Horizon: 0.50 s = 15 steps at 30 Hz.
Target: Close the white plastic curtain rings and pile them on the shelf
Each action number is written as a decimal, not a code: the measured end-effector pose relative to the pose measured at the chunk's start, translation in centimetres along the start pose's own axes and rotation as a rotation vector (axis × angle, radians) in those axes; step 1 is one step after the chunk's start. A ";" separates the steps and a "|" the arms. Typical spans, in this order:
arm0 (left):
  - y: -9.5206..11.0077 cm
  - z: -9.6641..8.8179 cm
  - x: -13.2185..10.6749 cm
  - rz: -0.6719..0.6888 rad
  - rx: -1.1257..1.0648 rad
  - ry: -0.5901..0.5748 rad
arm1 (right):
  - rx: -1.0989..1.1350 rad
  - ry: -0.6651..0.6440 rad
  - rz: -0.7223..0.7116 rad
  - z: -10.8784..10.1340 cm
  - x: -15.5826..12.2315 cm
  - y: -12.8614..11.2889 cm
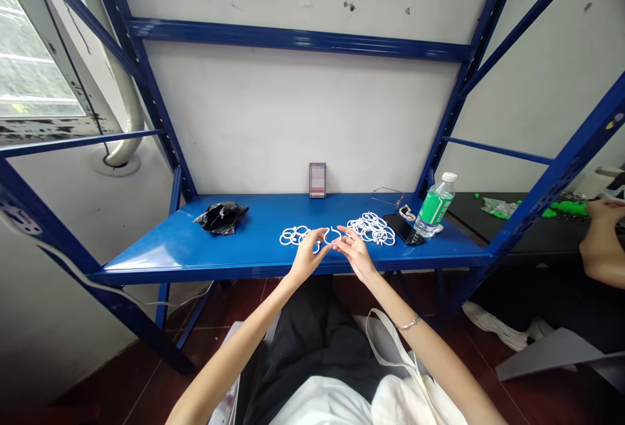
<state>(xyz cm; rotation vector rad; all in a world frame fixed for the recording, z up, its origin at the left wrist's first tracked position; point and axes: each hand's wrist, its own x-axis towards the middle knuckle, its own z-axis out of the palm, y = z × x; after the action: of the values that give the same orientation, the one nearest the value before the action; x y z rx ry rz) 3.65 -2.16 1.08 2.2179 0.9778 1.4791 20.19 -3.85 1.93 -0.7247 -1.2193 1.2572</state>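
A thin white plastic ring [326, 238] with a gap at its top is held between my two hands, just above the front edge of the blue table. The fingertips of my left hand [307, 254] pinch its left side. On its right side, my right hand [357, 256] grips with thumb and fingers. Beside my left hand lies a small group of similar white rings [291, 236]. A larger heap of white rings [374, 228] is just beyond my right hand.
On the blue table [161, 243] are a black plastic bag [222, 218], a small upright blurred card or device [317, 181], glasses [388, 200], a black phone [404, 229] and a water bottle [436, 205]. Blue frame posts flank it. At right, another person's arm [603, 249] is near green pieces [569, 209].
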 end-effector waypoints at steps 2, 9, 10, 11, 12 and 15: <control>0.1 -0.1 -0.1 0.075 0.073 -0.017 | 0.007 0.001 -0.009 0.2 0.0 -0.1; 1.2 -0.4 0.4 -0.146 -0.222 -0.112 | -0.245 0.052 -0.205 -0.3 0.2 -0.2; 1.3 -0.4 0.5 -0.200 -0.318 -0.119 | -0.335 0.069 -0.263 -0.5 0.2 -0.3; 1.3 -0.5 0.6 -0.247 -0.413 -0.121 | -0.431 0.083 -0.326 -0.7 0.2 -0.4; 1.3 -0.6 0.7 -0.287 -0.500 -0.120 | -0.526 0.091 -0.388 -0.8 0.2 -0.6; 1.1 -0.9 0.9 -0.376 -0.679 -0.105 | -0.740 0.079 -0.541 -1.0 0.0 -1.0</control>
<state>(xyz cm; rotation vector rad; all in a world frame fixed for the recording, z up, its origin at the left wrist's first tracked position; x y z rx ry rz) 3.46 -2.45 2.66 1.5146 0.6705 1.2577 21.46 -3.84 2.60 -0.8691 -1.6869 0.3091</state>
